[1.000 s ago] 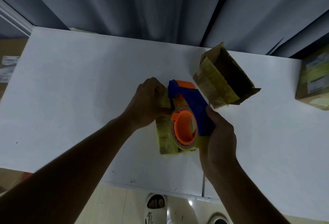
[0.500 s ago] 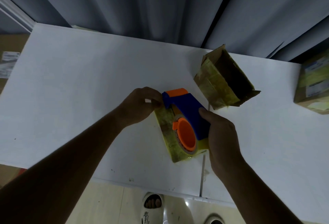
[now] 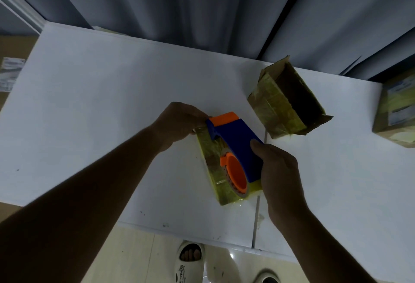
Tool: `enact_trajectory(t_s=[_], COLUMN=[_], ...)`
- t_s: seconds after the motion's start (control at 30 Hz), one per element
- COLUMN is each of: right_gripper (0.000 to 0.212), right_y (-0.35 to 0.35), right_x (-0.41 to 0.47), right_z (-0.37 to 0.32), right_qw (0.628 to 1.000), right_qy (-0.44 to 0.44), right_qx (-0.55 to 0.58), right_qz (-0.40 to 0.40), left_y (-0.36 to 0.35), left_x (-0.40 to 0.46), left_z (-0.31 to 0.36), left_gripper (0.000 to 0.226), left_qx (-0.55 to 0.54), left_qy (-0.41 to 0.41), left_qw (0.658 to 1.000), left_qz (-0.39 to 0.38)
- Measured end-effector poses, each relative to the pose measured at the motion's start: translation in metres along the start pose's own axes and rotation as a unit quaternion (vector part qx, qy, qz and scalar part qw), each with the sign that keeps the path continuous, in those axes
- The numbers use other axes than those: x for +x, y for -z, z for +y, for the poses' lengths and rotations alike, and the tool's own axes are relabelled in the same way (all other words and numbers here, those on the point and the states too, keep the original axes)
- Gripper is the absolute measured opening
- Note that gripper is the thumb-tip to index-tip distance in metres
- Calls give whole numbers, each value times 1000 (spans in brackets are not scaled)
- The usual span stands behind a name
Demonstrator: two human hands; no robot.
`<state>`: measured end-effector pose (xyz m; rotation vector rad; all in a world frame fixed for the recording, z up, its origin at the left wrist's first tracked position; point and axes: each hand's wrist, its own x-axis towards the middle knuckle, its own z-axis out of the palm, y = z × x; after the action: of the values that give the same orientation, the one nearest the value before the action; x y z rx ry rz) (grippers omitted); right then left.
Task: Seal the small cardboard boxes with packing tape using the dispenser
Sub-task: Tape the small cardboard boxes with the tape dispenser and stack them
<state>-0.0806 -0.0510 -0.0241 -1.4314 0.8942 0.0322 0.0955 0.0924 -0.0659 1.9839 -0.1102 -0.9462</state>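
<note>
A small cardboard box (image 3: 213,166) covered in yellowish tape lies on the white table (image 3: 94,107) in front of me. A blue and orange tape dispenser (image 3: 235,145) rests on top of it, its orange head at the box's far end. My right hand (image 3: 280,175) grips the dispenser's blue body from the near right. My left hand (image 3: 179,121) has its fingers curled on the box's far left corner, beside the dispenser's head. A second small box (image 3: 285,103), open on top with tape on its side, stands at the right rear.
A third taped box (image 3: 397,112) sits at the table's right edge. Grey curtains (image 3: 202,6) hang behind the table. A seam (image 3: 256,219) divides the tabletop near the front. My feet in white slippers (image 3: 190,258) show below the front edge.
The dispenser has slid along the box top and turned with it, the box now lying more diagonally. My left hand shifted to the box's far left corner.
</note>
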Motion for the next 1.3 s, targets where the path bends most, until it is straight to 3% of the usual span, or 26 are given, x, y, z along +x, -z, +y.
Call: enact_trajectory(t_s=[0.17, 0.4, 0.67, 0.83, 1.1, 1.3], right_gripper=[15, 13, 17, 38, 46, 30], right_y=[-4, -4, -5, -7, -4, -5], right_x=[-2, -3, -9, -19, -30, -33], right_z=[0, -1, -6, -11, -16, -18], right_qw=[999, 999, 999, 997, 994, 991], right_qy=[14, 1, -8, 2, 16, 7], right_qx=[-39, -40, -54, -72, -103, -133], right_qz=[5, 1, 1, -4, -7, 21], left_y=[9, 17, 17, 16, 12, 9], left_x=[8, 17, 27, 28, 26, 23], left_z=[9, 20, 22, 21, 19, 19], left_gripper=[21, 15, 17, 12, 10, 13], left_qx=[63, 105, 103, 123, 158, 187], left_qy=[0, -16, 15, -12, -61, -96], left_qw=[996, 988, 989, 988, 984, 976], left_qz=[-59, -109, -104, -94, -62, -51])
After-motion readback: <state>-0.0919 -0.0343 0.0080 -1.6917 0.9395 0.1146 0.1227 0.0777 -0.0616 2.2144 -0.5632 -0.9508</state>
